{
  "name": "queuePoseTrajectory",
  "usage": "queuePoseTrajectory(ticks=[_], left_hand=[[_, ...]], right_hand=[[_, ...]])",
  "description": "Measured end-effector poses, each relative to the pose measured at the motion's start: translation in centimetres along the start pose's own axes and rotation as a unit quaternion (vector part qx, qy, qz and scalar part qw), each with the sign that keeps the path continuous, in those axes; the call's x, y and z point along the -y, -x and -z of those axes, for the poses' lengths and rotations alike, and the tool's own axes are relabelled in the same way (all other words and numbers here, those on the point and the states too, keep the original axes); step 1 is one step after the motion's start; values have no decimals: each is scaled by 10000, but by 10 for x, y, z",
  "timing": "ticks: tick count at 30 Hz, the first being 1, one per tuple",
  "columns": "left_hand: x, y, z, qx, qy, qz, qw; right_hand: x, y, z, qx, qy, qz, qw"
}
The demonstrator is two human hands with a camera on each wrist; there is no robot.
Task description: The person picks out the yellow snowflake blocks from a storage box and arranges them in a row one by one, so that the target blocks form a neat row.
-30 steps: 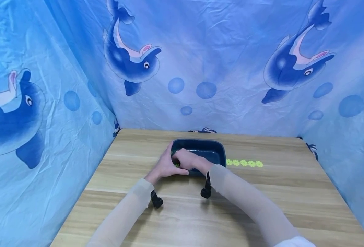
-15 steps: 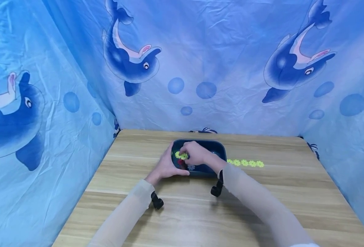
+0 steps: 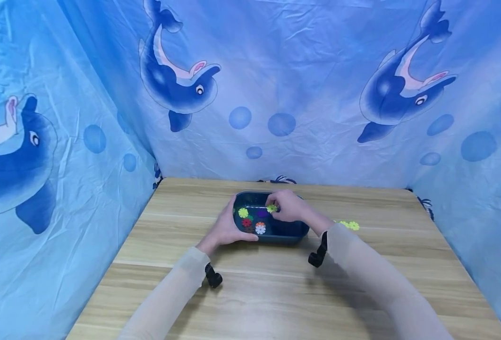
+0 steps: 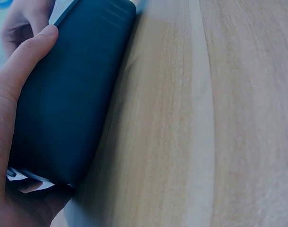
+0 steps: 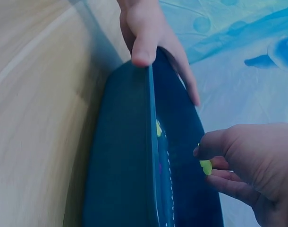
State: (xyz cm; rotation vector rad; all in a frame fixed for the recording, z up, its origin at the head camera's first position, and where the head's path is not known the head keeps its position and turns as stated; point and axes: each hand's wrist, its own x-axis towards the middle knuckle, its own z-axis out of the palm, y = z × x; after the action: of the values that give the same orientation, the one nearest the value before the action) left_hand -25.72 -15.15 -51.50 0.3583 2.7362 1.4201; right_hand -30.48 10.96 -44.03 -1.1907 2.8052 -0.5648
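A dark teal plastic bin (image 3: 282, 239) sits on the table. My left hand (image 3: 226, 225) grips its left end, thumb (image 4: 38, 47) along the near rim and fingers round the end wall. Over the bin's right half, my right hand (image 3: 289, 206) pinches a yellow-green flower-shaped disc (image 3: 272, 208), also seen as a yellow-green edge (image 5: 207, 167) in the right wrist view. Inside the bin lie another yellow-green flower disc (image 3: 243, 213), a red one (image 3: 246, 222), a white one (image 3: 260, 229) and a purple one (image 3: 262, 213).
Right of the bin, a row of yellow-green flower discs (image 3: 353, 225) lies on the wooden table (image 3: 258, 293), partly hidden by my right forearm. A blue dolphin-print curtain (image 3: 309, 85) stands behind the table and along both sides.
My right hand has come up from the bin's left end and moved right, with a yellow-green flower disc pinched. Discs in the bin are uncovered. The left hand keeps its grip.
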Motion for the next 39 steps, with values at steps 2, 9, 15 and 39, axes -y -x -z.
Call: queuePoseTrajectory(ticks=[2,9,15,39], left_hand=[[0,-1,0,5,-11,3,10000],[1,-1,0,-36,-117,76,9999],[2,-1,-1,-17,-221,141,9997],[0,-1,0,17,-145,133,9998]], right_hand=[[-4,4,2,-49,-67,-76,9999],[-18,16,6,-208,-123,-380,9990],[-33,32,13,-334,-95,-573,9978],[-82,101,30,-795,115,-1034,9914]])
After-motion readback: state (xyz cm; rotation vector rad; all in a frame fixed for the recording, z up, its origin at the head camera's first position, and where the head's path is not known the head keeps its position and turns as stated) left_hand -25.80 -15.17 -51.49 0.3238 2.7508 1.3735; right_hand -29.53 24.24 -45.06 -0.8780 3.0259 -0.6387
